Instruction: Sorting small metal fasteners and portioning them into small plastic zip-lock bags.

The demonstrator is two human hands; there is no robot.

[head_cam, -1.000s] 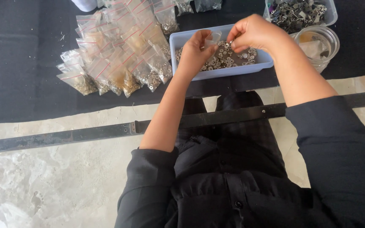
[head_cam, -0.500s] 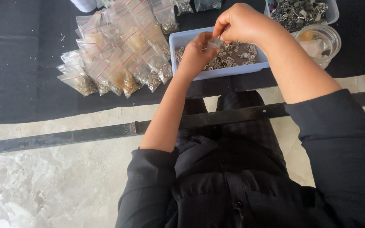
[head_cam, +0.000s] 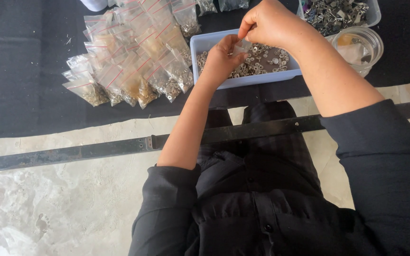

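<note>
Head view, landmark: I take the pale blue tray [head_cam: 214, 42] as my reference; it sits on the black cloth [head_cam: 24, 71] at the far side of the scene, and its floor is covered with small metal rings [head_cam: 262, 59].

Left hand: my left hand [head_cam: 221, 59] reaches over the near left part of the tray, fingers curled in, fingertips pinched on the lower edge of a small clear bag [head_cam: 241, 46].

Right hand: my right hand [head_cam: 271, 21] hovers above the tray's far rim, fingers bunched tight, thumb and forefinger nipping the top of the same bag.

Small clear bag: it is held between both hands, directly above the middle of the tray. I cannot tell what is inside it.

Filled bags: to the left of the tray a heap of sealed clear bags [head_cam: 134, 57] lies fanned out on the cloth, each with a red strip near its mouth and metal bits at its bottom.

Second tray: beyond the tray's right end stands another pale tray [head_cam: 373, 14] of darker metal parts, cut off by the frame's upper edge.

Round tub: just right of the blue tray, near its right end, a clear round tub [head_cam: 371, 52] stands on the cloth.

Metal bar: a dark flat bar [head_cam: 96, 150] runs across the pale floor, nearer to me than the tray, over my lap.
</note>
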